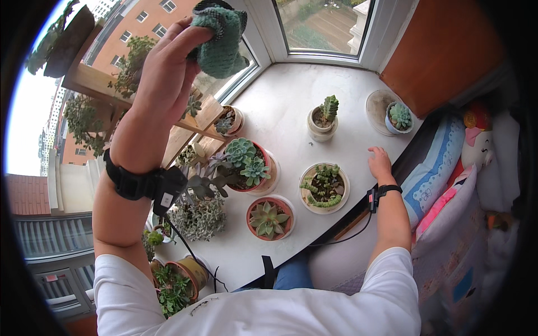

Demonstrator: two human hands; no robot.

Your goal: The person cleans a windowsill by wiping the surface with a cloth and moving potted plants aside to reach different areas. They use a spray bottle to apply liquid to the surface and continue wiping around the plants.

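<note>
My left hand (176, 59) is raised at the upper left and grips a bunched green cloth (220, 40) in front of the window. The cloth hides part of the window frame. Low over the right side of the white windowsill (269, 113), my right hand (380, 161) holds nothing, its fingers partly spread. Whether it touches the sill I cannot tell. Nearest to it are a round pot of trailing succulents (324, 187) and a small pale blue pot with a rosette succulent (398, 118), which stands on a stained white saucer (376, 110).
A columnar succulent in a cream pot (323, 126) stands mid-sill. Several potted succulents (269, 219) crowd the left, beside a wooden plant shelf (201, 115). Cushions (435, 168) lie along the right edge. A black cable (189, 248) hangs from my left wrist strap.
</note>
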